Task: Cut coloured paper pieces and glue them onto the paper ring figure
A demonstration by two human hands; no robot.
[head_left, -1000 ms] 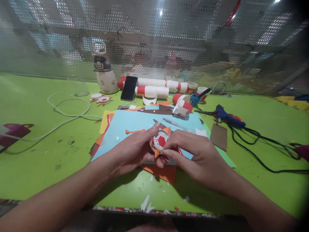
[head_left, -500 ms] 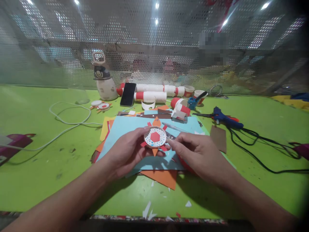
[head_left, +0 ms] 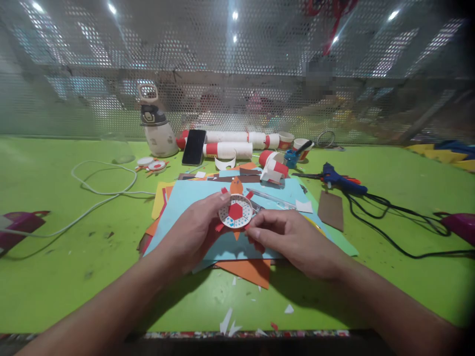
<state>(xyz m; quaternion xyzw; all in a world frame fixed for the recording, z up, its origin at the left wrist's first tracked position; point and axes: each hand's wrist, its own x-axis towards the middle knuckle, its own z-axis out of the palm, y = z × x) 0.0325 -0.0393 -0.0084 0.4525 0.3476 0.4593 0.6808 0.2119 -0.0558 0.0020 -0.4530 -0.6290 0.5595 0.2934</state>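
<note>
A small paper turtle [head_left: 235, 211] has a round white shell dotted blue, a red hexagon in its middle, an orange head and tail, and red legs. My left hand [head_left: 200, 222] grips it by the left rim, thumb on top. With thumb and forefinger closed, my right hand [head_left: 293, 240] pinches the turtle's lower right edge, around a red leg that the fingertips partly hide. Beneath both hands lie light blue paper sheets [head_left: 181, 217]. A clear pen-like stick [head_left: 274, 198] rests on the sheets just beyond my right hand.
A blue glue gun [head_left: 341, 180] with a black cord lies at right, by a brown card piece [head_left: 331, 210]. Paper cups [head_left: 230, 150], a phone [head_left: 194, 147] and a bottle [head_left: 159, 133] stand behind. More paper turtles [head_left: 154, 164] and a white cable [head_left: 104, 198] are at left.
My right hand has moved from the shell's right side down to its lower right leg and pinches there. The turtle stays in my left hand. The view has shifted slightly.
</note>
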